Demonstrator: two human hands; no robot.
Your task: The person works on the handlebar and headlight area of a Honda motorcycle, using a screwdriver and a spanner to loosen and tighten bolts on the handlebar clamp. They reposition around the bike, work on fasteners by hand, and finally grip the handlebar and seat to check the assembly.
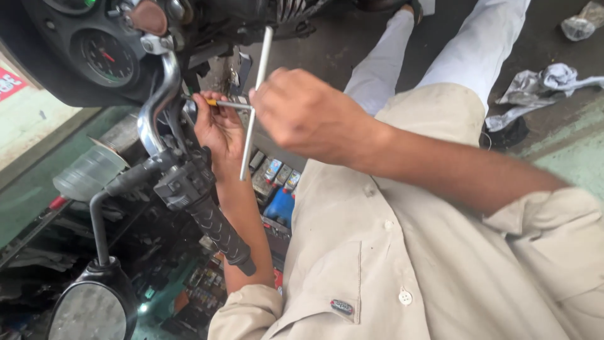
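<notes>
Floor (352, 50) is dark grey concrete, stained, with a pale green painted strip (566, 151) along the right edge. Crumpled grey rag (535, 88) lies on it, a scrunched clear plastic bag (582, 22) further up. Left side: pale green wall (38, 132) with a red sign corner (9, 82). Below, a cluttered tray of small bottles and boxes (274, 176), blue container (283, 204) beside it. Flat daylight, no hard shadows.
</notes>
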